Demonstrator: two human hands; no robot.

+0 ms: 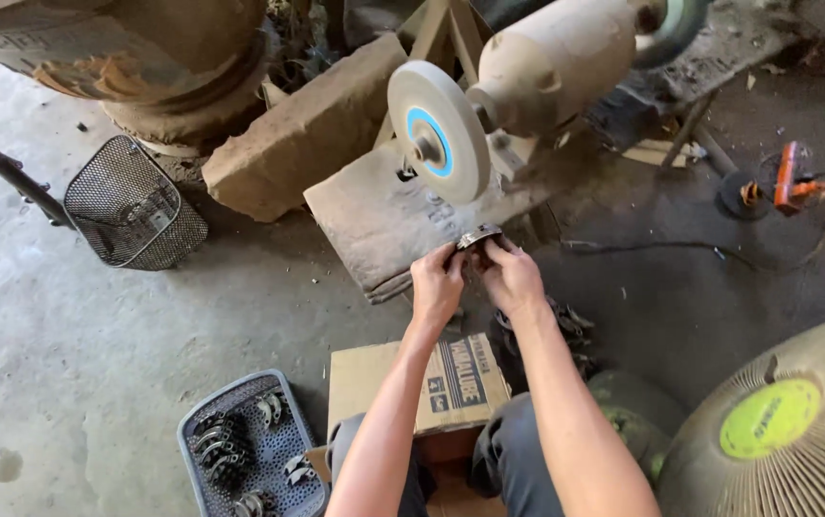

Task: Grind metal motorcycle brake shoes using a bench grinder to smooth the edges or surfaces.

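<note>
Rough, dusty concrete floor (67, 335) spreads under everything, stained and littered with grit. On a low stand sits a bench grinder (551, 67), its pale motor housing tilted across the upper middle, with a white grinding wheel (434, 131) that has a blue ring round its hub facing the camera. Just below that wheel, both hands meet on a small curved metal part (478, 236), dark with a shiny edge: the left hand (437, 283) pinches its left end and the right hand (512, 278) grips its right end, fingers closed on it from both sides. The part is held just clear of the wheel's lower rim, above a worn grey slab (374, 225) that lies under the grinder. Between the forearms, a brown cardboard box (384, 378) with a dark printed panel rests by the person's knees. To the lower left, a grey perforated plastic tray (288, 460) holds several similar curved metal pieces (221, 445). More such pieces lie in a dark heap (570, 330) on the floor right of the right forearm. A wire mesh basket (135, 206) stands at far left, an orange-handled tool (788, 177) with cable lies at upper right, and a fan (786, 431) with a green hub fills the lower right corner.
</note>
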